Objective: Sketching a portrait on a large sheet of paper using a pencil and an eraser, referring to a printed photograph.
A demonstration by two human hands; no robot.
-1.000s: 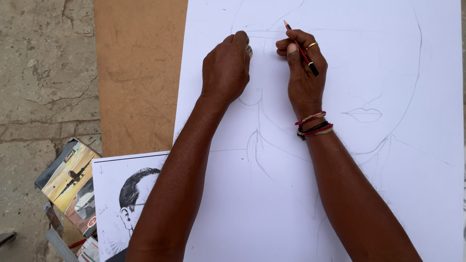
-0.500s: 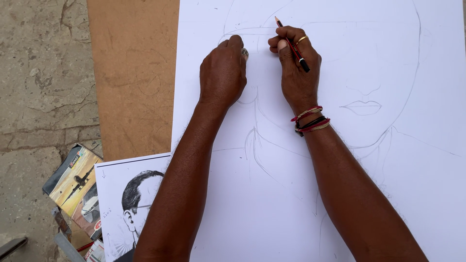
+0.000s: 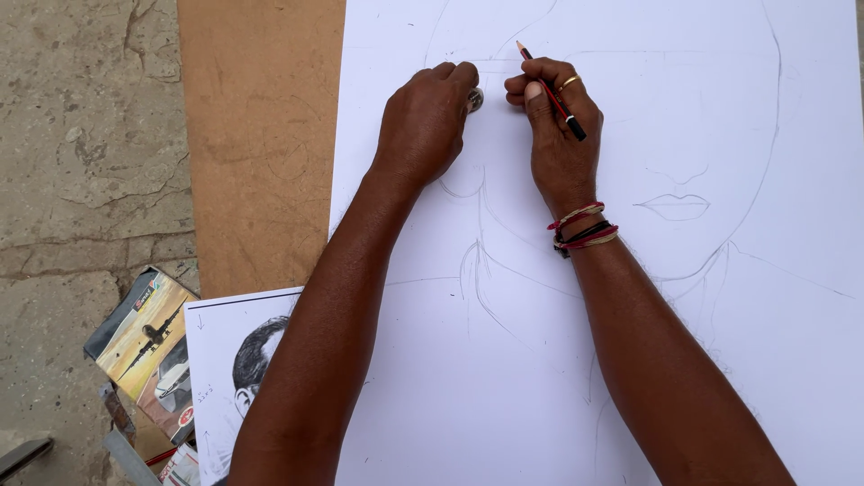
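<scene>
At the lower left, on the cracked stone floor [image 3: 72, 162], lies a small rectangular booklet [image 3: 144, 337] with a yellowish cover that shows a dark aeroplane and a white car, with a small red patch at its lower edge. Just beside it, partly under the left forearm, sits a printed sheet [image 3: 229, 360] carrying a black-and-white portrait of a head with dark hair.

A brown board [image 3: 261, 144] carries the large white drawing paper [image 3: 504, 378], which fills most of the view. Faint pencil lines on it trace a big face: an oval outline, closed lips at the right, a neck and collar below.

The left hand [image 3: 423, 126] rests knuckles-up on the paper, its grip closed around a small grey object [image 3: 475, 99], too hidden to name. The right hand [image 3: 558, 126], just beside it, closes its grip on a red pencil [image 3: 551, 88] with a black end, the point aimed up at the sheet's upper part. A gold ring [image 3: 569, 84] sits on one finger, and red, black and tan bracelets [image 3: 583, 229] circle the wrist.
</scene>
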